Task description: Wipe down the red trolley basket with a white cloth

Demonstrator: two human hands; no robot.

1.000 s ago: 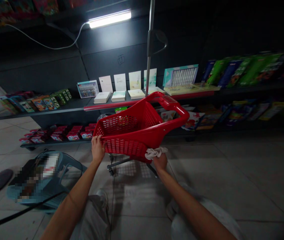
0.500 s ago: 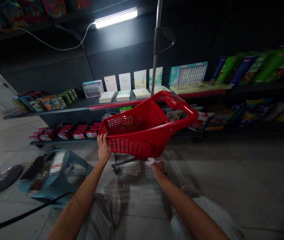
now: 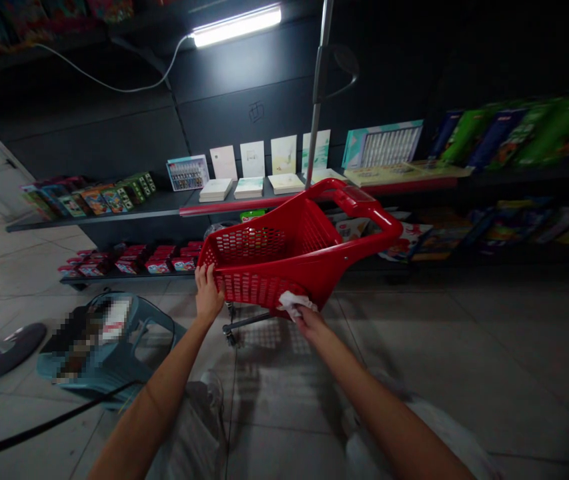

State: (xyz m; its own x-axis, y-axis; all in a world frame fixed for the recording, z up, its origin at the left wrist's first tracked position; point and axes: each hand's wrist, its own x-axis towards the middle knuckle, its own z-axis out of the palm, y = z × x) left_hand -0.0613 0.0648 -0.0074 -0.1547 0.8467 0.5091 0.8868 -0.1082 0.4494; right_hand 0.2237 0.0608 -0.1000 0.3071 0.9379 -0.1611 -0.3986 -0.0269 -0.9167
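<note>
A red plastic shopping cart [image 3: 284, 270] stands before me on wheels, its handle to the right. My left hand [image 3: 209, 293] grips the rim at its left front corner, fingers hooked over the edge. In my right hand [image 3: 309, 317] is a crumpled white cloth [image 3: 294, 303], which lies against the lower right part of the cart's near side. The palm side of the right hand is hidden. A metal pole [image 3: 318, 100] rises behind the cart.
Behind the cart, a dark shelf [image 3: 159, 203] bears books [image 3: 249, 188], boxed sets and small boxes. Red boxes [image 3: 161, 260] fill the lower shelf. A blue-grey plastic stool [image 3: 139, 320] with blurred items stands at left, near a round stand base [image 3: 11, 353]. A black cable [image 3: 54, 421] crosses there.
My right hand has moved up and slightly left with the cloth, from the cart's bottom edge onto its side panel. My left hand stays on the rim.
</note>
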